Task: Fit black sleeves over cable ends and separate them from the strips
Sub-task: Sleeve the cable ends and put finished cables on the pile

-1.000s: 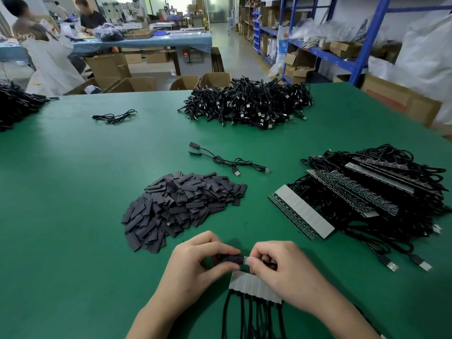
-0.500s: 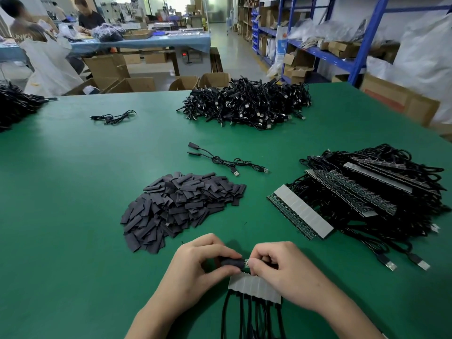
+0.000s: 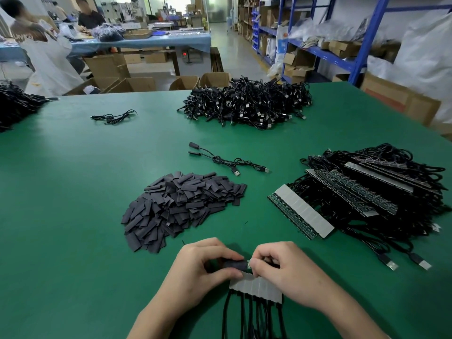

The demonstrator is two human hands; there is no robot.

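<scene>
Near the front edge of the green table (image 3: 73,216), the left hand (image 3: 205,263) pinches a short black tubular sleeve (image 3: 233,264). The right hand (image 3: 281,270) pinches the end of the pale-backed strip of cable ends (image 3: 256,287). A skewed push could buckle the sleeve, and a hard twist could snap off a neighbouring piece.
</scene>
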